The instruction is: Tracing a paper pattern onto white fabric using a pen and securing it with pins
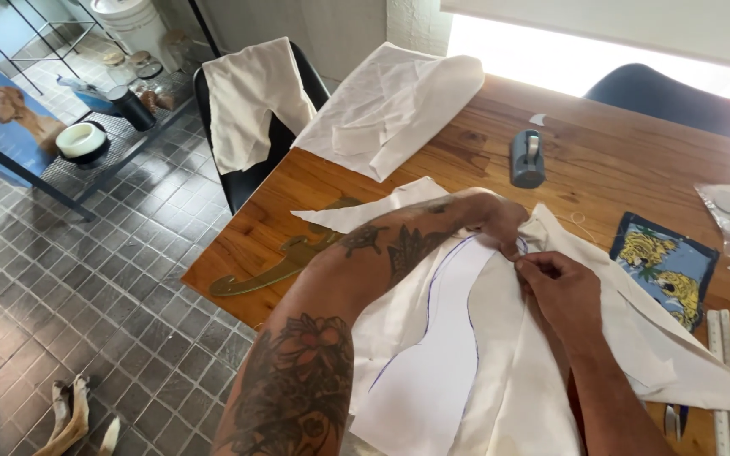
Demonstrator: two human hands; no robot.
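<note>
Together, left hand (500,221), right hand (556,287) — pinching cream fabric (509,371), wooden table (601,160).

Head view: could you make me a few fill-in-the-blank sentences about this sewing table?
1. Both hands, left hand and right hand, pinch the white ____.
2. The curved line drawn on the cloth is ____.
3. The patch with tigers lies on the ____ table.
4. Left of the cloth lies a curved ____.

Missing: cloth; purple; wooden; ruler
</note>
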